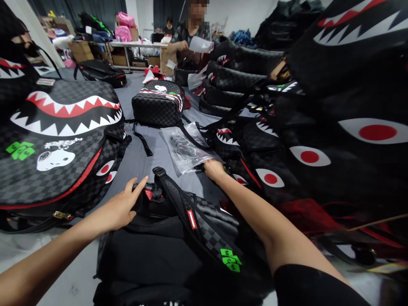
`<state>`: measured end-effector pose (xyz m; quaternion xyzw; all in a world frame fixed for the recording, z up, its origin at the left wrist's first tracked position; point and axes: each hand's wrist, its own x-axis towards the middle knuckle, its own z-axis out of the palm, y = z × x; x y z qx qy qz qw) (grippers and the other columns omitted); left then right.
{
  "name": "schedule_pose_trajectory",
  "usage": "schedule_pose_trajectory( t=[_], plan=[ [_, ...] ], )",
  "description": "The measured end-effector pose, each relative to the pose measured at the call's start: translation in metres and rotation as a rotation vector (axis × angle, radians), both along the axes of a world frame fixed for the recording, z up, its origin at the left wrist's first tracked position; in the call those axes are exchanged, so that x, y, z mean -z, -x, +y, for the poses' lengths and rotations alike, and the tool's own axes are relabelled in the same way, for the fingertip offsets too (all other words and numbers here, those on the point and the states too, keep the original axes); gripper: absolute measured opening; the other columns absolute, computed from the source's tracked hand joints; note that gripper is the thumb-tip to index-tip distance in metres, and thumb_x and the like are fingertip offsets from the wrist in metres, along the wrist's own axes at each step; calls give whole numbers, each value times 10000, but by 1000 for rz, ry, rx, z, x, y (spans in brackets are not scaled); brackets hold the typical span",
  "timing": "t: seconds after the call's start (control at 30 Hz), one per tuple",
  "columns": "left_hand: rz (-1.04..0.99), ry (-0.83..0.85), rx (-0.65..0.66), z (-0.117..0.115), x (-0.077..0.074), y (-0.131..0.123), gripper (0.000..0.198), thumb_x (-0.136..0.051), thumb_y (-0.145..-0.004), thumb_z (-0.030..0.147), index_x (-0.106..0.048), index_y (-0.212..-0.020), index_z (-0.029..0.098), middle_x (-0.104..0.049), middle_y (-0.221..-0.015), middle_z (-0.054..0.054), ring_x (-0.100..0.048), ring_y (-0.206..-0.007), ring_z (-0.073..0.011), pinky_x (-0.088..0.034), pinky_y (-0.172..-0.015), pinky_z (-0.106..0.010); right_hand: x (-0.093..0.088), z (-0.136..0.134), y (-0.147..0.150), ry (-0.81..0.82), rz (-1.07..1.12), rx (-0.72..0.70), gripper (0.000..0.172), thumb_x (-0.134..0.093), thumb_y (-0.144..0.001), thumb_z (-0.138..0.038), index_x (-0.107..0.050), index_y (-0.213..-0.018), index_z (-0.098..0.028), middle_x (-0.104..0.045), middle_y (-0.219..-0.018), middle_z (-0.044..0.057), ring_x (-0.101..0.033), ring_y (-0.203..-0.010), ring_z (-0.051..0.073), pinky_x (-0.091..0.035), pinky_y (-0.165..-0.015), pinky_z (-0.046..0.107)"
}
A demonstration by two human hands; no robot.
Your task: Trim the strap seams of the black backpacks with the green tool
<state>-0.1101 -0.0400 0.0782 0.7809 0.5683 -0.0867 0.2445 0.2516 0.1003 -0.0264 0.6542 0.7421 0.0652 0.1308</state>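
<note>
Has the left grip loosely spread and empty at the top of the near backpack on the worktop, and the right grip curled at the plastic bag beyond, with its hold too hidden to tell.

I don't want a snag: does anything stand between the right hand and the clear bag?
Nothing visible does: the right hand is at the near edge of the clear bag, apparently touching it. Farther back, a black strap crosses it.
</note>
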Motion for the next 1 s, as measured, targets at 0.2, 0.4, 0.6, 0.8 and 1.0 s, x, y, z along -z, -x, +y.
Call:
schedule_pose_trajectory(
  t=[0.2, 0.4, 0.6, 0.8, 1.0],
  plan=[
    [1, 19, -4, 0, -3, 0, 1052, -546, -796, 74, 97, -1583, 344, -36, -1666, -172, -535, -1332, -357, -469, -1055, -422, 2, -9, 3, -43, 43, -77, 350, -614, -955, -380, -609, -1213, -145, -625, -1236, 103, -618, -1108, 238, -529, -949, 462],
    [3, 7, 12, 0, -3, 0, 1053, -558, -791, 80, 85, -1589, 319, -48, -1662, -191, -563, -1294, -367, -482, -1036, -427, -15, -20, -4, -54, 241, -95, 151, -597, -869, -110, -707, -967, -145, -707, -1095, 106, -636, -1052, 214, -483, -899, 319],
    [-22, -34, 30, 0, 3, 4, 1062, -580, -784, 85, 67, -1589, 336, -69, -1659, -211, -635, -1206, -340, -522, -980, -416, -63, -62, -4, -230, 472, 77, 277, -458, -946, -249, -710, -1000, -150, -737, -929, 106, -662, -830, 213, -468, -662, 276],
    [-92, -61, -12, 0, 0, -1, 1083, -677, -765, 134, -14, -1595, 346, -101, -1661, -204, -610, -1232, -391, -512, -995, -497, -124, -126, 70, -15, 1132, -84, 324, -646, -826, -470, -707, -846, -152, -696, -727, 27, -603, -619, 145, -456, -576, 243],
    [-639, -301, -294, -47, 32, 33, 704, -470, -973, 440, -198, -1581, 211, -338, -1608, -131, -401, -1455, -260, -365, -1192, -438, -131, -157, 141, 33, 905, -339, 225, -551, -869, -236, -760, -945, -203, -776, -853, 52, -699, -735, 188, -468, -651, 260]
  ],
)
